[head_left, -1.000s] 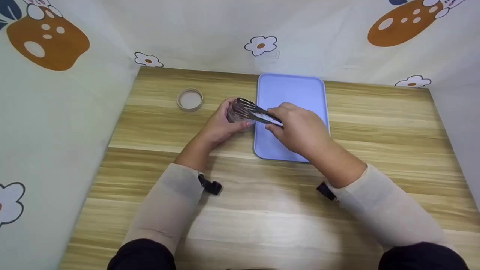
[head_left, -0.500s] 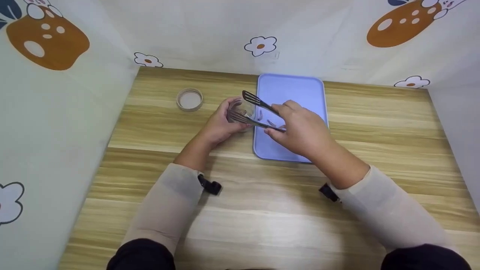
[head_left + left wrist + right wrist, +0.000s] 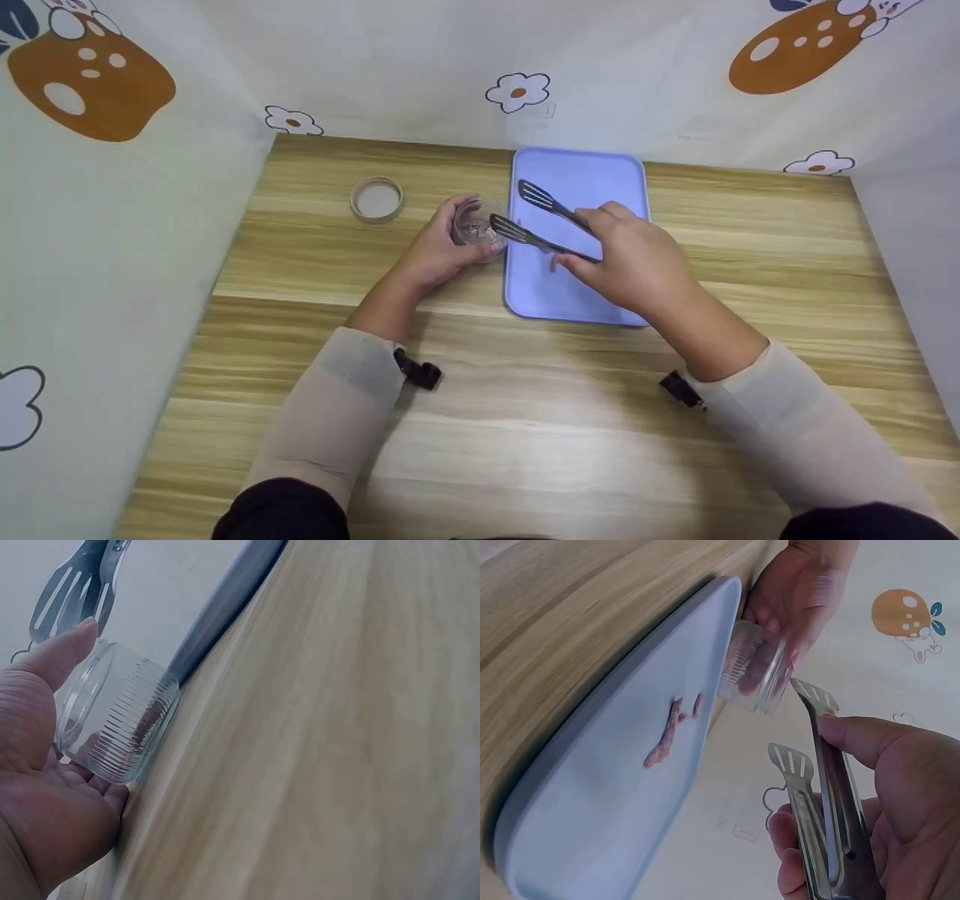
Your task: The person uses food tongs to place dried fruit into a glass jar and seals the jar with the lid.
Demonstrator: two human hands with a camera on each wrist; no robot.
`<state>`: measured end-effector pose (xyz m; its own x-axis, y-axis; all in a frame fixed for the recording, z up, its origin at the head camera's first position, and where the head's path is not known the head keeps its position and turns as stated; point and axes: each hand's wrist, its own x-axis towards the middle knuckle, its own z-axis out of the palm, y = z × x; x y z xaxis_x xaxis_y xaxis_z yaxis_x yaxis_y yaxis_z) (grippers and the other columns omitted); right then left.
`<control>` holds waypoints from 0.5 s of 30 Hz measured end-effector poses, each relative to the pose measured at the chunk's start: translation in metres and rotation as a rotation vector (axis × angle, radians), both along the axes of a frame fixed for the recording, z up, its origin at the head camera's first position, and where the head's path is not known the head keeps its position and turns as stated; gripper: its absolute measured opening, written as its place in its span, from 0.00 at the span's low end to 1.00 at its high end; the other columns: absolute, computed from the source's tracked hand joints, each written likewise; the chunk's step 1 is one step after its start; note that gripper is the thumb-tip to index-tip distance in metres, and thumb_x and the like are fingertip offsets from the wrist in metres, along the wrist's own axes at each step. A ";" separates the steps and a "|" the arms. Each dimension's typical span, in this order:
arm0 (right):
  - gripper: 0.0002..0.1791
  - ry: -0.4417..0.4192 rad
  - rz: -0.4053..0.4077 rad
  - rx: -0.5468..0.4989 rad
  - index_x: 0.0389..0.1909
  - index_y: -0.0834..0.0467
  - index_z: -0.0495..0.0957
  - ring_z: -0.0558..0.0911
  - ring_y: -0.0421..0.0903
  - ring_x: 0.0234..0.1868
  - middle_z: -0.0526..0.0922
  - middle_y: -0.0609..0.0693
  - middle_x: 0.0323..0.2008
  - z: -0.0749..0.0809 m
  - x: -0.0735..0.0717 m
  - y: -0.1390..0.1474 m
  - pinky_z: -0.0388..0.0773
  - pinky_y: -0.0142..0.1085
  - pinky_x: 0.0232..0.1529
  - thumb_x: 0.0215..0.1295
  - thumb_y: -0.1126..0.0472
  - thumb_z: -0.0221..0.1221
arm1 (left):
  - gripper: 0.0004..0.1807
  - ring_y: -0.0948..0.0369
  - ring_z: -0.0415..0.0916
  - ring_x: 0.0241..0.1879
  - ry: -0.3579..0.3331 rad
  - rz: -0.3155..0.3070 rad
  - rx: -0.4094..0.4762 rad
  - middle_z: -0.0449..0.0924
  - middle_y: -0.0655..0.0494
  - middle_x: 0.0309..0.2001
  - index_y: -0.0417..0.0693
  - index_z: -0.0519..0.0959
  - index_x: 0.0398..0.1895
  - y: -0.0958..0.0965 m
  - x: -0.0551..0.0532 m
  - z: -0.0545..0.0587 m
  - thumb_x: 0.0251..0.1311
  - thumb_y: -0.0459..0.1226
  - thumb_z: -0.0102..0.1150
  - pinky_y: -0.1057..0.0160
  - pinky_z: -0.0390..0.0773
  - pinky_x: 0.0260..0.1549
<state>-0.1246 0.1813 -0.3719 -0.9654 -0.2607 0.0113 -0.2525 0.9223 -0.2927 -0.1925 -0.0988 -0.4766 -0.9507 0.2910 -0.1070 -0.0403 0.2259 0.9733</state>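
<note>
My left hand (image 3: 435, 251) grips a clear ribbed glass jar (image 3: 124, 712) beside the left edge of the blue tray (image 3: 592, 169). Some brownish-red stuff (image 3: 152, 720) shows at the jar's bottom. My right hand (image 3: 637, 255) holds metal tongs with slotted ends (image 3: 826, 780) over the tray. The two tong arms stand spread, and nothing is between their ends. One end is close to the jar's mouth. Small reddish-brown strips (image 3: 664, 739), of a kind I cannot tell, lie on the tray, partly hidden by the right hand in the head view.
A round light-brown lid or ring (image 3: 377, 200) lies on the wooden table (image 3: 480, 427), left of the jar. Behind the table stands a pale wall (image 3: 420, 67) with flower prints, and another wall (image 3: 112, 247) is on the left.
The tong ends, together at the jar's mouth earlier, have spread and drawn back to the right over the tray with the right hand. The left hand and jar have stayed in place.
</note>
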 end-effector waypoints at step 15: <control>0.39 -0.061 -0.049 0.034 0.73 0.58 0.75 0.84 0.57 0.56 0.83 0.58 0.63 -0.008 0.009 0.029 0.82 0.58 0.57 0.69 0.41 0.69 | 0.54 0.55 0.61 0.81 -0.025 0.010 -0.054 0.68 0.57 0.79 0.63 0.63 0.81 -0.001 0.000 0.001 0.52 0.52 0.84 0.51 0.49 0.86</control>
